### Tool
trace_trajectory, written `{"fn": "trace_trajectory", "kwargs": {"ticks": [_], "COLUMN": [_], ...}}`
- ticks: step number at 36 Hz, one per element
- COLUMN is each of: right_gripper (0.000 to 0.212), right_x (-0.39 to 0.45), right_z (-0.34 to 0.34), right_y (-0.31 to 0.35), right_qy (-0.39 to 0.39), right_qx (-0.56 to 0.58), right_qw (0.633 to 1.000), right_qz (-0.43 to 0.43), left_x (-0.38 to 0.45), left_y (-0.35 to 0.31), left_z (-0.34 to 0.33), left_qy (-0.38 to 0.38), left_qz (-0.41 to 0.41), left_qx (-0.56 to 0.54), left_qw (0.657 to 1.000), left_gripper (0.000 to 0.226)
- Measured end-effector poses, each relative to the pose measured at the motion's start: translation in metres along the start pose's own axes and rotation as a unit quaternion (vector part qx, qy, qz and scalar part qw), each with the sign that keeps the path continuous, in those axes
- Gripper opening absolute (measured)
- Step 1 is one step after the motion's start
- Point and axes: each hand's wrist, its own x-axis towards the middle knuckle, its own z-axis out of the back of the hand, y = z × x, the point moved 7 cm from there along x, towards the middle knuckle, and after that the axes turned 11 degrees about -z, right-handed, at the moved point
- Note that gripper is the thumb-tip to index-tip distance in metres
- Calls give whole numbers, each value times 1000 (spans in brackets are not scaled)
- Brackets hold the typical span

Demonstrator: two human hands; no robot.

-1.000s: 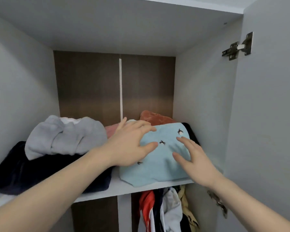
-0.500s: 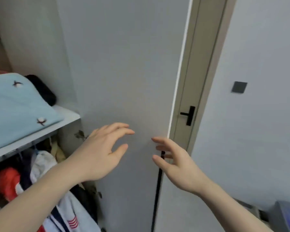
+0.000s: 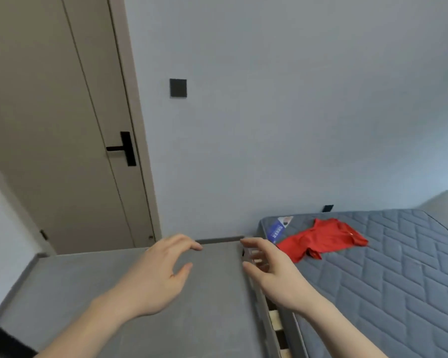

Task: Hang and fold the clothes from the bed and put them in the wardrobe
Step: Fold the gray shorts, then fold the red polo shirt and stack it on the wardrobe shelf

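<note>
Nearest the camera, both forearms reach forward over the grey floor (image 3: 70,285). The left hand (image 3: 155,277) hangs in the air with fingers loosely curved and thumb apart, holding nothing. The right hand (image 3: 272,272) is much the same: fingers spread and slightly bent, empty, and a little blurred at the fingertips. It sits over the near edge of the bed frame (image 3: 274,319), where pale wooden slats show between the frame and the mattress (image 3: 388,275).

The main risk from here is a poor pick-up. The red garment (image 3: 321,240) lies crumpled rather than flat, so a grab at one bunched fold would probably lift it lopsided, leaving a sleeve or hem to trail and drag, perhaps catching on the mattress edge or dropping into the slat gap beside the frame. It would then need re-spreading before it could be folded or hung. Reaching across while leaning over the frame edge could also mean a knock against that edge.

Farther off, the red garment rests on the mattress near its far corner, beside a blue and white label (image 3: 278,228). It lies beyond and to the right of the right hand, near it but not touching, and well apart from the left hand. Behind everything stand the closed door (image 3: 62,140) and the pale wall.
</note>
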Motion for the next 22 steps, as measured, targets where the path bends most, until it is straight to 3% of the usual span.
{"fn": "trace_trajectory", "kwargs": {"ticks": [14,22], "right_gripper": [40,38], "right_x": [86,140], "right_z": [107,132], "right_y": [-169,-243], "right_qy": [-104,-177], "right_qx": [36,69], "right_qw": [976,931], "right_qz": [-190,-312], "left_x": [220,328], "left_y": [45,103], "left_z": [-154,-257], "left_qy": [171,336], "left_qz": [-58,-71], "left_qx": [-34,-50], "left_qw": [983,938], "left_gripper": [30,34]}}
